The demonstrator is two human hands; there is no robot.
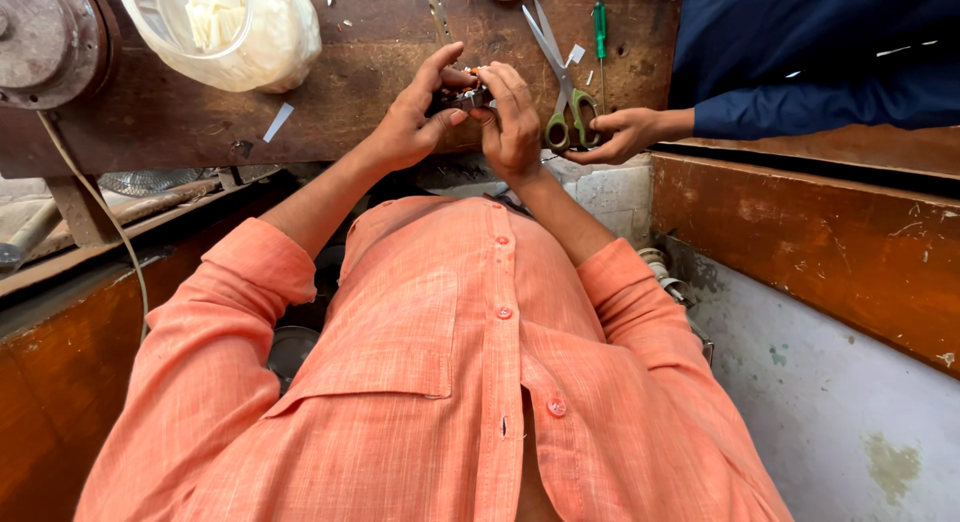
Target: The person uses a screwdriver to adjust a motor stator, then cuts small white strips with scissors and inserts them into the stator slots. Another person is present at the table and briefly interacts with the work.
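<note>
Orange shirt (450, 382), buttoned down the front, fills the lower view; both sleeves are rolled above the forearms. Left hand (412, 117) and right hand (512, 117) meet above the wooden workbench (350, 72), fingers of both curled and pinching a small metal part (468, 96) between them (its detail is too small to make out). Just beside the right hand, a co-worker's hand (622, 134) in a dark blue sleeve (800, 72) grips the handles of green-handled scissors (565, 82), blades lying open on the bench. A green screwdriver (600, 32) lies near the blades. A clear plastic container (225, 27) stands at the bench's far left, beside a rusty round metal fitting (45, 37).
</note>
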